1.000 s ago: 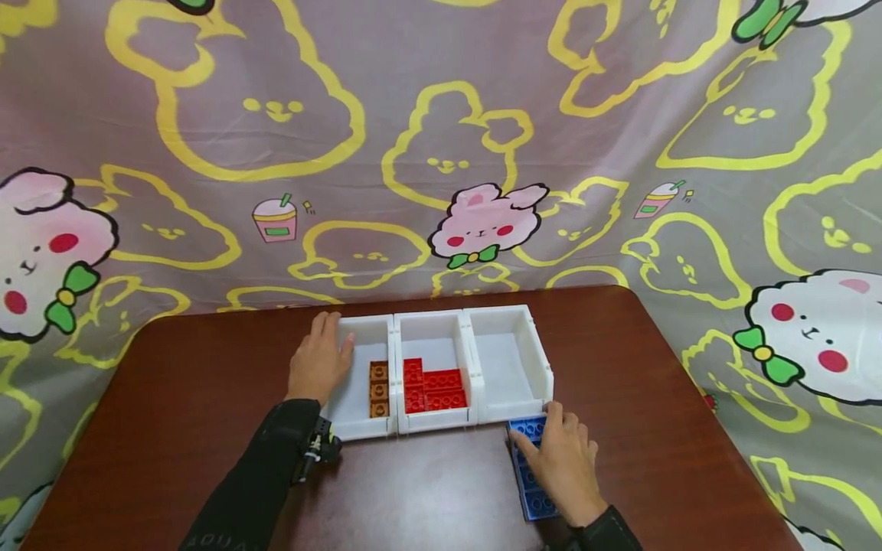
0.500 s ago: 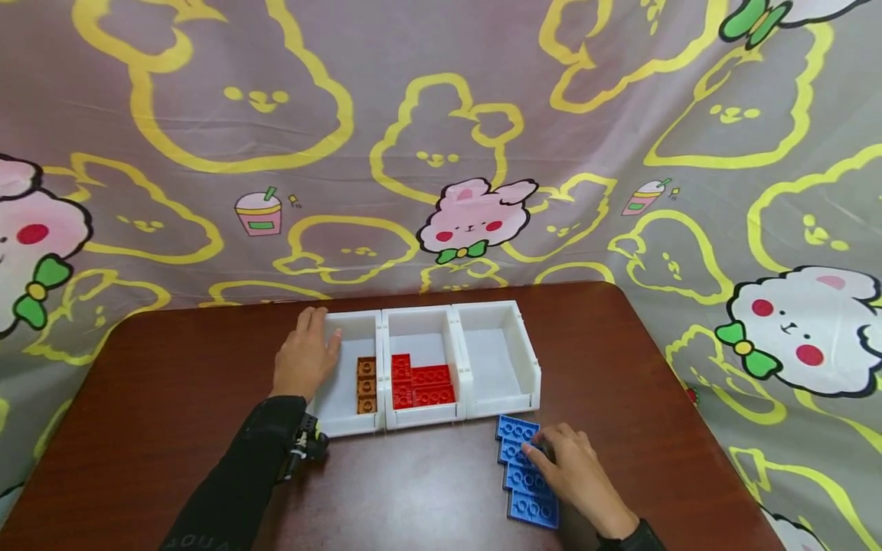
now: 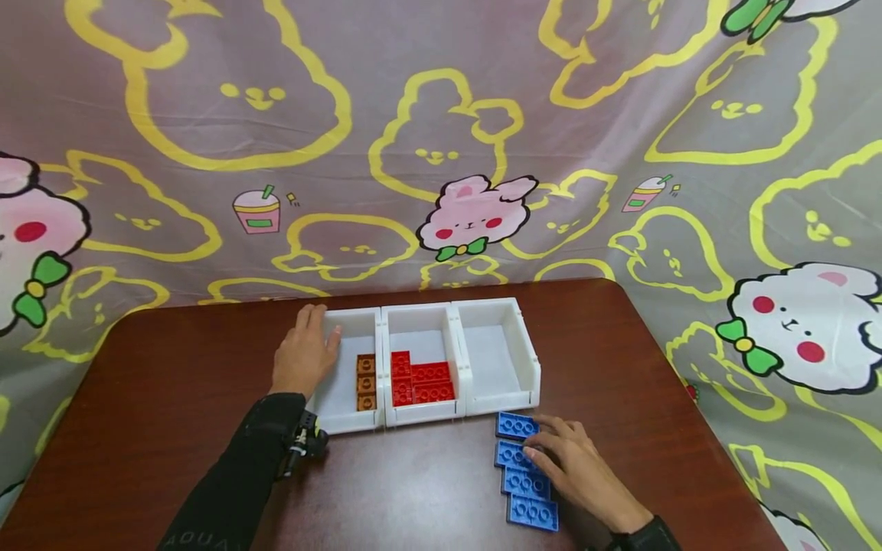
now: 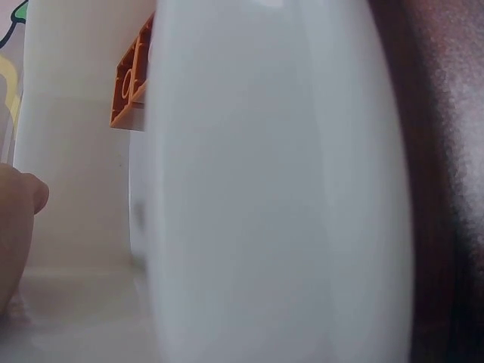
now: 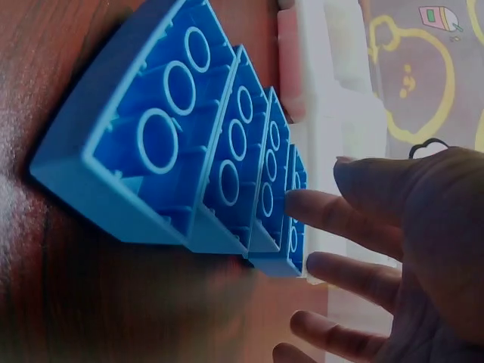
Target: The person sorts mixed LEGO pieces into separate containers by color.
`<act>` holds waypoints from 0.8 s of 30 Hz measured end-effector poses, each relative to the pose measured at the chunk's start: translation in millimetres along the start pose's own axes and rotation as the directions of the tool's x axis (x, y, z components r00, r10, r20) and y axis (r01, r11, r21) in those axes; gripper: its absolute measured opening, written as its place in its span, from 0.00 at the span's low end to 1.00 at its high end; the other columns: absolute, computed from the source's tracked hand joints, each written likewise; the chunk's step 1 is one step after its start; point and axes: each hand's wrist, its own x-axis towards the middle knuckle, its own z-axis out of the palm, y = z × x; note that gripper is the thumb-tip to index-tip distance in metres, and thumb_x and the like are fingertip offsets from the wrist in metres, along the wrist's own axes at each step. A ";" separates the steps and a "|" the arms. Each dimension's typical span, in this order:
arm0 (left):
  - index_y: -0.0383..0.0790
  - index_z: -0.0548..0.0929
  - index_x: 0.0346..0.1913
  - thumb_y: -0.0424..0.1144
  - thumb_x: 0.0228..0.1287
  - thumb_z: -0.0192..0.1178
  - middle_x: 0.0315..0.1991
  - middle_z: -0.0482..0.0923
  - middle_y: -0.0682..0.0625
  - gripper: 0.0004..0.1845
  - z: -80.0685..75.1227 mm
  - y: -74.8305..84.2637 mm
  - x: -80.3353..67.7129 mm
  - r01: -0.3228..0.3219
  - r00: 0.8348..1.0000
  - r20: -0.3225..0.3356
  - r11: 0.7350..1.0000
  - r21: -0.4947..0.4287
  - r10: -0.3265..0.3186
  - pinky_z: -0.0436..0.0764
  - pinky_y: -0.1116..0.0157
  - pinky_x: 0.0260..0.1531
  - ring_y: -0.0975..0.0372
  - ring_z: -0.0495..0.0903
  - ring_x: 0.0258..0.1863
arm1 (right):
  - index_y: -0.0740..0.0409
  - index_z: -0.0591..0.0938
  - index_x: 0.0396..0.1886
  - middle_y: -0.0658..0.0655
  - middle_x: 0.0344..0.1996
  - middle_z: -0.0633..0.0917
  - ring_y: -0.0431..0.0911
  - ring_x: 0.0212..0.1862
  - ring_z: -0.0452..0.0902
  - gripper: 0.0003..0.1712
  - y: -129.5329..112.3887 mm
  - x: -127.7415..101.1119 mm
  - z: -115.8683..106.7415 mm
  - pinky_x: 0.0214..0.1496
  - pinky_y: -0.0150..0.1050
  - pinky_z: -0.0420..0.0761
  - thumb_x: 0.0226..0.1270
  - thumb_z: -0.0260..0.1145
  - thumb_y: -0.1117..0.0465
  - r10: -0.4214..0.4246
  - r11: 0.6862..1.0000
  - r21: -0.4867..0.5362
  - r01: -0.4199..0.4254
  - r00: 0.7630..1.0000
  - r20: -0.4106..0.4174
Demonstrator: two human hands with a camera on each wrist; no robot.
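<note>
My left hand point(image 3: 303, 356) rests over the side wall of the left white bin point(image 3: 344, 422), its thumb on the inner side and the other fingers reaching toward the far corner. Several blue toy bricks point(image 3: 527, 483) lie hollow side up in a staggered row on the table, in front of the right bin point(image 3: 492, 356). Beside them is my right hand point(image 3: 579, 471), fingers loosely extended. Its fingertips are right at the two farthest bricks; in the right wrist view they overlap the far blue brick point(image 5: 296, 253). Nothing is enclosed by either hand.
Three white bins stand joined side by side. Orange-brown bricks point(image 3: 366, 383) lie in the left one, and red bricks point(image 3: 430, 392) in the middle bin point(image 3: 422, 417). The dark wooden table point(image 3: 227, 360) ends at a patterned cloth point(image 3: 324, 153) behind.
The blue bricks went from a straight column under my right hand to a staggered row. The farthest one has since turned straighter and parted slightly from the second. My left hand stays on the bin.
</note>
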 end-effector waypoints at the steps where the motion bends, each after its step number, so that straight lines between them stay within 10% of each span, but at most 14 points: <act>1: 0.29 0.63 0.75 0.43 0.81 0.53 0.74 0.61 0.31 0.30 -0.5 -0.3 0.0 0.001 1.000 0.002 1.000 0.000 -0.001 0.79 0.36 0.50 0.33 0.78 0.55 | 0.51 0.91 0.45 0.61 0.65 0.80 0.59 0.63 0.72 0.10 0.7 1.5 0.3 0.63 0.68 0.72 0.74 0.69 0.53 -0.004 1.000 -0.004 0.004 1.000 0.005; 14: 0.30 0.60 0.77 0.44 0.82 0.52 0.75 0.59 0.31 0.31 3.2 -1.7 0.6 0.017 0.999 0.033 1.000 -0.008 -0.017 0.78 0.36 0.53 0.33 0.77 0.58 | 0.58 0.94 0.41 0.61 0.63 0.80 0.59 0.61 0.68 0.14 -1.6 8.1 -23.5 0.57 0.65 0.69 0.73 0.70 0.53 -0.042 0.998 -0.048 0.050 0.989 0.143; 24: 0.29 0.63 0.75 0.44 0.81 0.53 0.74 0.62 0.30 0.30 2.7 -2.1 -1.4 -0.011 1.000 -0.010 1.000 -0.004 0.011 0.79 0.37 0.48 0.33 0.79 0.53 | 0.61 0.93 0.38 0.65 0.63 0.81 0.61 0.60 0.70 0.09 -35.7 59.3 -60.9 0.57 0.63 0.68 0.73 0.69 0.62 -0.312 0.920 -0.251 0.300 0.950 -0.006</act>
